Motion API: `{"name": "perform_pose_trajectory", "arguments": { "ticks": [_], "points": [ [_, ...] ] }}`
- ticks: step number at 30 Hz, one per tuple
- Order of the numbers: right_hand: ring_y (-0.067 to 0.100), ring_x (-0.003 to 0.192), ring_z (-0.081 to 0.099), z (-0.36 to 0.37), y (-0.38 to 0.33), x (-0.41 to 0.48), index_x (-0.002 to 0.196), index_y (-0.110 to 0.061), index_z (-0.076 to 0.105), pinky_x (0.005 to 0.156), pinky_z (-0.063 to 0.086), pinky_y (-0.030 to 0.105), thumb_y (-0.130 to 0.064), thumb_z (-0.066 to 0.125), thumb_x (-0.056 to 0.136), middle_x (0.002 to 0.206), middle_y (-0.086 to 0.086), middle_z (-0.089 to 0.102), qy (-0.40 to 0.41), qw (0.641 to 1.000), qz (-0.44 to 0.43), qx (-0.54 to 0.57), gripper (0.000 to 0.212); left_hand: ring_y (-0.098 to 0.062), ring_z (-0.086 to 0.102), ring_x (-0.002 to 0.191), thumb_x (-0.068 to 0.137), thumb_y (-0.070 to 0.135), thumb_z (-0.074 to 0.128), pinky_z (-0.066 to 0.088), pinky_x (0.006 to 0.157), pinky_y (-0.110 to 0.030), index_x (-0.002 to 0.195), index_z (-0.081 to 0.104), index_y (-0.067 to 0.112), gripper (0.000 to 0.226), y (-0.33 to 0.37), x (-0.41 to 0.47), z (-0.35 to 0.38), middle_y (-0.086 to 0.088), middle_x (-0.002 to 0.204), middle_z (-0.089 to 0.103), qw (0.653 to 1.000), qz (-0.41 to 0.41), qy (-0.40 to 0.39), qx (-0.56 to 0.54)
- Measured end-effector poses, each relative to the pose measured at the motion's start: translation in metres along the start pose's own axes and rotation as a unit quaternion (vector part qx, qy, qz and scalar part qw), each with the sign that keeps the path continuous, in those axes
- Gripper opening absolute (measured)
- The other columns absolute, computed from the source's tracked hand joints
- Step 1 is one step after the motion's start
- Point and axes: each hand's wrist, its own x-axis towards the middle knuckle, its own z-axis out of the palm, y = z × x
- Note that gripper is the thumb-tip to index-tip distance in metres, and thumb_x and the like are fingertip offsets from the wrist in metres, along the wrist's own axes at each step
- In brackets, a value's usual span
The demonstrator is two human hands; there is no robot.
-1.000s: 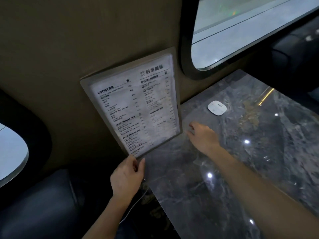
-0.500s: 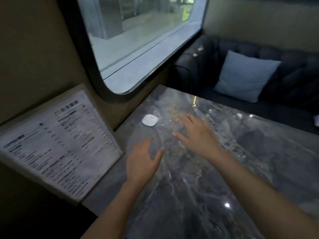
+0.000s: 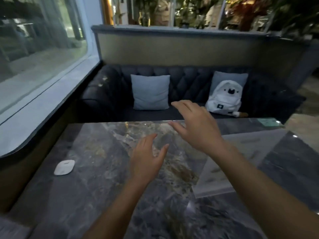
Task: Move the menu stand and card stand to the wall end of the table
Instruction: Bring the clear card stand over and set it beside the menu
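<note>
My left hand (image 3: 148, 157) hovers over the middle of the grey marble table (image 3: 96, 187), fingers apart and empty. My right hand (image 3: 196, 128) is further out, above the table's far edge, also spread and holding nothing. A small greenish card (image 3: 269, 121) sits at the table's far right corner; it is too blurred to read. The menu stand is out of view. A pale, translucent rectangle (image 3: 241, 152) lies on the table under my right forearm; I cannot tell whether it is a sheet or a reflection.
A small white rounded device (image 3: 64, 167) rests on the table near the wall and window (image 3: 34, 75) at the left. Across the table is a dark sofa (image 3: 188, 80) with a grey cushion (image 3: 150, 91) and a white bear backpack (image 3: 224, 99).
The view has swung right, away from the wall, and the menu stand has left the frame. Both hands came off it and now hover over the table, the right one reaching farther.
</note>
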Motion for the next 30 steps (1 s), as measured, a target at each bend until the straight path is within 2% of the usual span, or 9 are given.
{"name": "perform_pose_trajectory", "arguments": {
  "ticks": [3,7,13,17,20,22,26,27,30],
  "points": [
    [0.029,0.108,0.054,-0.025,0.032,-0.012,0.126,-0.009,0.046,0.087,0.045,0.046,-0.036,0.055,0.086,0.124,0.011,0.057,0.024,0.999,0.041,-0.02,0.049,-0.019,0.052,0.114,0.082,0.044,0.059,0.043,0.096,-0.038,0.123,0.05,0.018,0.049,0.022,0.005,0.029,-0.004,0.124,0.059,0.999,0.026,-0.036,-0.016],
    [0.028,0.111,0.053,-0.044,0.08,-0.037,0.125,-0.01,0.046,0.089,0.042,0.042,-0.038,0.054,0.087,0.124,0.011,0.057,0.037,0.993,0.102,-0.044,0.048,-0.02,0.054,0.112,0.081,0.04,0.062,0.045,0.095,-0.041,0.119,0.053,0.016,0.045,0.048,0.007,0.064,-0.005,0.12,0.061,0.995,0.063,-0.065,-0.031],
    [0.03,0.112,0.051,-0.061,0.144,-0.073,0.125,-0.01,0.047,0.092,0.044,0.047,-0.039,0.052,0.087,0.125,0.012,0.055,0.041,0.978,0.2,-0.048,0.048,-0.02,0.057,0.108,0.087,0.039,0.053,0.046,0.093,-0.04,0.116,0.054,0.019,0.036,0.072,0.005,0.097,-0.002,0.116,0.063,0.991,0.062,-0.087,-0.085],
    [0.03,0.112,0.051,-0.062,0.186,-0.096,0.124,-0.01,0.048,0.091,0.043,0.045,-0.041,0.051,0.087,0.124,0.014,0.055,0.047,0.964,0.26,-0.029,0.048,0.001,0.058,0.094,0.083,0.051,0.042,0.045,0.081,-0.026,0.109,0.051,0.033,0.033,0.077,-0.003,0.1,0.02,0.097,0.06,0.978,0.04,-0.047,-0.198],
    [0.03,0.115,0.049,-0.054,0.211,-0.11,0.123,-0.009,0.048,0.092,0.043,0.043,-0.044,0.049,0.087,0.127,0.014,0.054,0.034,0.948,0.317,0.004,0.05,-0.001,0.059,0.093,0.08,0.047,0.051,0.046,0.082,-0.018,0.111,0.052,0.019,0.042,0.074,-0.012,0.103,0.016,0.099,0.061,0.97,0.068,-0.043,-0.23],
    [0.029,0.111,0.052,-0.047,0.223,-0.118,0.119,-0.01,0.052,0.088,0.042,0.039,-0.046,0.047,0.087,0.123,0.014,0.056,0.036,0.94,0.336,0.05,0.048,0.0,0.059,0.092,0.079,0.042,0.057,0.045,0.079,-0.011,0.107,0.054,0.018,0.037,0.072,-0.013,0.106,0.018,0.098,0.06,0.973,0.086,-0.052,-0.209],
    [0.022,0.095,0.056,-0.033,0.235,-0.129,0.117,-0.019,0.052,0.077,0.045,0.037,-0.049,0.048,0.085,0.107,0.007,0.059,0.071,0.915,0.35,0.19,0.044,-0.004,0.06,0.084,0.082,0.026,0.065,0.05,0.073,-0.018,0.098,0.056,0.022,0.018,0.064,-0.015,0.111,0.016,0.092,0.061,0.978,0.077,-0.075,-0.179],
    [0.02,0.09,0.056,-0.029,0.237,-0.132,0.112,-0.022,0.053,0.073,0.047,0.039,-0.051,0.049,0.084,0.101,0.004,0.058,0.073,0.906,0.353,0.221,0.041,-0.004,0.061,0.082,0.082,0.021,0.064,0.051,0.072,-0.018,0.096,0.057,0.022,0.016,0.06,-0.016,0.113,0.015,0.09,0.062,0.979,0.075,-0.084,-0.169],
    [0.021,0.072,0.056,-0.016,0.242,-0.143,0.08,-0.021,0.052,0.062,0.049,0.047,-0.047,0.055,0.081,0.077,0.003,0.056,0.076,0.892,0.349,0.275,0.026,0.0,0.062,0.073,0.08,0.009,0.066,0.049,0.06,-0.01,0.088,0.058,0.023,0.017,0.05,-0.024,0.12,0.015,0.08,0.062,0.983,0.057,-0.095,-0.149]
  ]
}}
